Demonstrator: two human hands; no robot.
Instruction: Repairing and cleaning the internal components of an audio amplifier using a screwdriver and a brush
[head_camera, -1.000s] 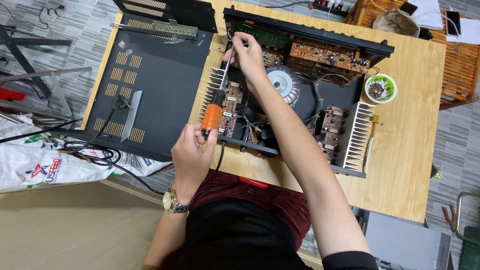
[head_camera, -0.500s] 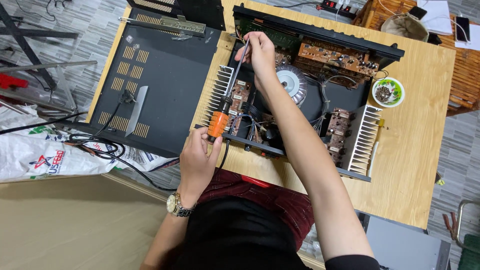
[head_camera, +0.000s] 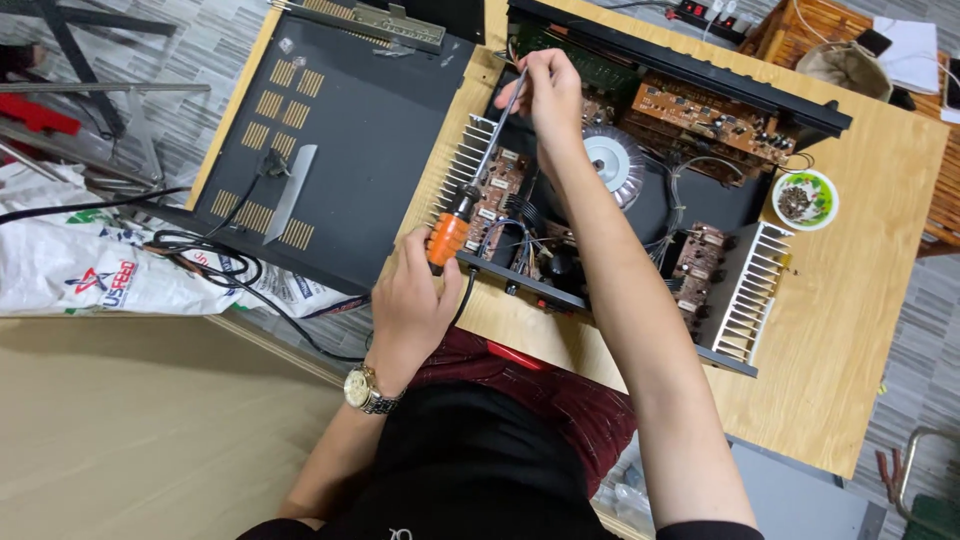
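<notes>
An opened black amplifier chassis (head_camera: 780, 110) lies on a wooden table (head_camera: 860, 290), its circuit boards, silver round transformer (head_camera: 612, 160) and finned heat sinks exposed. My left hand (head_camera: 410, 305) grips the orange handle of a long screwdriver (head_camera: 450, 235) at the chassis's near left corner. The shaft slants up and away to my right hand (head_camera: 545, 95), whose fingers pinch it near the tip above the far left of the chassis. A watch sits on my left wrist.
The removed black cover (head_camera: 350, 140) with vent slots lies left of the chassis, a grey strip on it. A small green-rimmed bowl (head_camera: 805, 198) of screws stands at the right. Black cables (head_camera: 210, 260) and white plastic bags (head_camera: 90, 270) lie at the left.
Both hands and the screwdriver hold nearly the same pose on the chassis; my left hand's grip on the orange handle has shifted slightly. The view has drifted a little.
</notes>
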